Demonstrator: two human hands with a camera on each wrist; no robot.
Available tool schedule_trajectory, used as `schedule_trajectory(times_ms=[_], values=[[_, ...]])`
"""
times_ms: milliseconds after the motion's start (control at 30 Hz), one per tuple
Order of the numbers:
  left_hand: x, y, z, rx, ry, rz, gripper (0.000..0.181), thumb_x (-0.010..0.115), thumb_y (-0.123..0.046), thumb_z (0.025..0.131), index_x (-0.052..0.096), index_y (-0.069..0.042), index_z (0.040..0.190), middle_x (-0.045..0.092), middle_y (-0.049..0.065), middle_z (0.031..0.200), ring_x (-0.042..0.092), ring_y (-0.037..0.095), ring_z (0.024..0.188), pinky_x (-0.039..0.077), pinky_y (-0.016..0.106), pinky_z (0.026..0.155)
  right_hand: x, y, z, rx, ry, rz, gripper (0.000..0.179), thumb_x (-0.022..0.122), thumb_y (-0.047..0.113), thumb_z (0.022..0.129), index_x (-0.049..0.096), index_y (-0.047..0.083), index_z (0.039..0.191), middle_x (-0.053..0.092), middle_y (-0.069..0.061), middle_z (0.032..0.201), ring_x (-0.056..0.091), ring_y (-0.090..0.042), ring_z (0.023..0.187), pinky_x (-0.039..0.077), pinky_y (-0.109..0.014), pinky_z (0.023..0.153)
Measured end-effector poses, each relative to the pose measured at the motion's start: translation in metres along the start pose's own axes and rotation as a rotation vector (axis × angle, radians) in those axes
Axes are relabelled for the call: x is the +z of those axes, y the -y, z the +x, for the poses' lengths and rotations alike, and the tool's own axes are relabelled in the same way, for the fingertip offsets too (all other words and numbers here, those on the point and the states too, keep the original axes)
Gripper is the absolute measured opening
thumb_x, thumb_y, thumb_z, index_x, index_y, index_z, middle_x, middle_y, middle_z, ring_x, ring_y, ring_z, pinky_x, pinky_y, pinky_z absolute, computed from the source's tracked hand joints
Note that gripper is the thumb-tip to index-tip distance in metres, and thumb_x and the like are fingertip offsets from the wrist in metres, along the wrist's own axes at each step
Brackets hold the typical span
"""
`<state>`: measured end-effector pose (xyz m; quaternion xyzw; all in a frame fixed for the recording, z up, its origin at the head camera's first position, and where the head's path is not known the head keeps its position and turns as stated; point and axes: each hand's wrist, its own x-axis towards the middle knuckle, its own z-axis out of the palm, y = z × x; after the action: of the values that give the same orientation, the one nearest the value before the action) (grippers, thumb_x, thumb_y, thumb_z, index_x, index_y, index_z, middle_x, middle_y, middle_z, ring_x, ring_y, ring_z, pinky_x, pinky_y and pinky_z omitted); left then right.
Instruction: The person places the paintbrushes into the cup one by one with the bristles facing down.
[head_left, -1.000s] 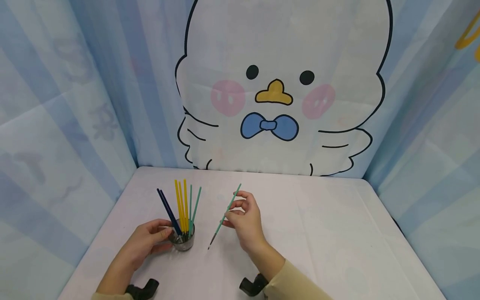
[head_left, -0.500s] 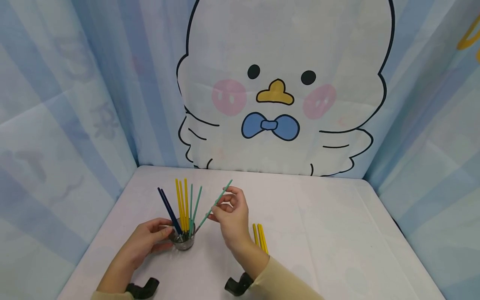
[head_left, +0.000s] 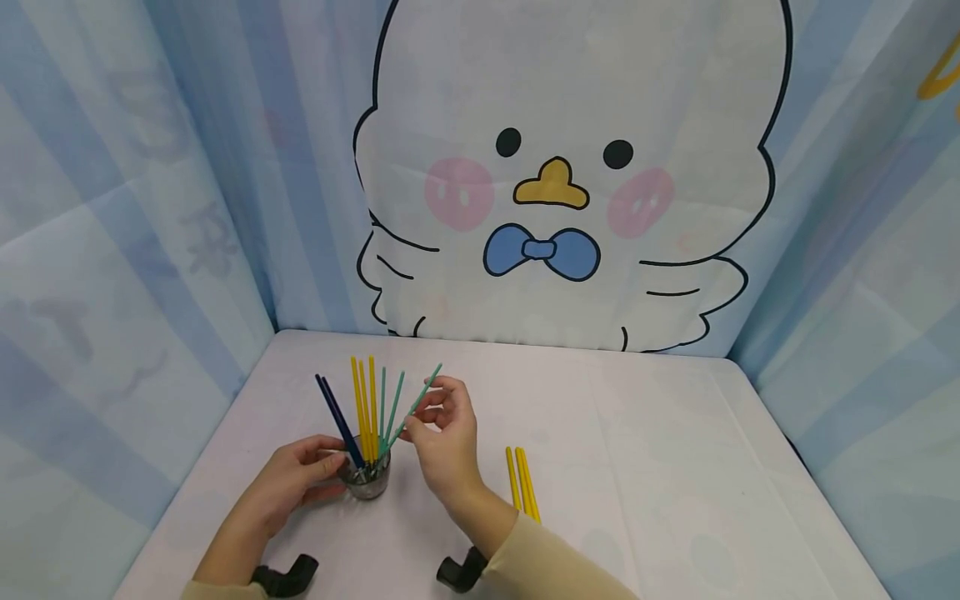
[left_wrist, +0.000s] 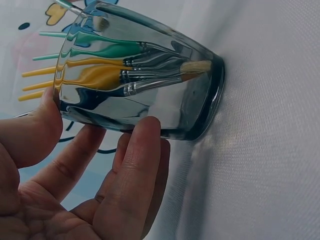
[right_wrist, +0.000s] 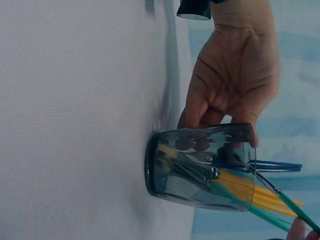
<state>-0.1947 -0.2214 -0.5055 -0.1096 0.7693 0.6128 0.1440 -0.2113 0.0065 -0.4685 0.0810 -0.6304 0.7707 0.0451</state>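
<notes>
In the head view, the left hand (head_left: pixel 294 473) grasps a glass tumbler (head_left: pixel 367 486) upright on the counter (head_left: pixel 675 467); the right hand (head_left: pixel 447 437) pinches a tilted green paintbrush (head_left: pixel 417 402), and yellow handles (head_left: pixel 528 483) lie near the sleeve (head_left: pixel 555 560). The left wrist view shows the thumb (left_wrist: pixel 37 131) at the rim and other paintbrushes (left_wrist: pixel 100 76) bristles-down inside. In the right wrist view, the pinched brush's lower end dips past the rim.

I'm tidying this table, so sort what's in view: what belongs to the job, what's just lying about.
Part of the job:
Left hand, holding the glass
Right hand, pinching a green brush
Other brushes standing in the glass

Apparently lying about:
Yellow sticks near the right sleeve, perhaps more brushes; lower ends hidden
Printed backdrop
</notes>
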Motion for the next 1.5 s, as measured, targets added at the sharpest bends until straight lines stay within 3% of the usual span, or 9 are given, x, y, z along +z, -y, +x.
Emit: schedule_trajectory(times_ms=[267,900,1100,1233,1500], values=[[-0.001,0.000,0.000,-0.002,0.007,-0.009,0.039,0.066,-0.015,0.108,0.061,0.005,0.141,0.069,0.021,0.130,0.072,0.021,0.107,0.070,0.043,0.090,0.006,-0.010,0.000,0.052,0.014,-0.035,0.052,0.063,-0.018,0.092,0.059,0.013,0.133,0.057,-0.011,0.104,0.061,-0.017,0.086,0.068,-0.027,0.072],[-0.001,0.001,-0.001,0.016,0.016,-0.012,0.038,0.067,-0.015,0.108,0.062,0.005,0.140,0.070,0.020,0.128,0.073,0.021,0.107,0.070,0.042,0.090,0.010,-0.025,0.000,0.077,0.032,-0.150,0.058,0.066,-0.014,0.092,0.059,0.018,0.139,0.059,-0.012,0.103,0.060,-0.015,0.082,0.071,-0.041,0.078],[0.000,0.000,-0.001,0.011,0.011,-0.012,0.039,0.067,-0.015,0.107,0.062,0.005,0.140,0.070,0.020,0.128,0.073,0.021,0.107,0.070,0.042,0.090,0.008,-0.027,-0.001,0.100,0.053,-0.259,0.066,0.068,-0.006,0.097,0.056,0.025,0.153,0.060,-0.007,0.108,0.061,-0.012,0.085,0.068,-0.024,0.075],[0.000,0.000,-0.002,0.004,0.005,-0.013,0.038,0.068,-0.015,0.107,0.062,0.006,0.139,0.070,0.020,0.128,0.072,0.021,0.106,0.070,0.043,0.090,0.005,-0.028,-0.004,0.117,0.072,-0.313,0.066,0.067,-0.005,0.098,0.058,0.033,0.152,0.061,-0.005,0.110,0.061,-0.012,0.086,0.066,-0.020,0.074],[0.000,-0.001,-0.003,0.001,0.007,-0.014,0.037,0.067,-0.014,0.107,0.062,0.006,0.139,0.070,0.020,0.128,0.071,0.020,0.107,0.070,0.043,0.091,-0.004,-0.031,-0.004,0.152,0.083,-0.285,0.065,0.065,-0.009,0.096,0.058,0.023,0.152,0.063,-0.010,0.111,0.060,-0.013,0.081,0.070,-0.029,0.074]])
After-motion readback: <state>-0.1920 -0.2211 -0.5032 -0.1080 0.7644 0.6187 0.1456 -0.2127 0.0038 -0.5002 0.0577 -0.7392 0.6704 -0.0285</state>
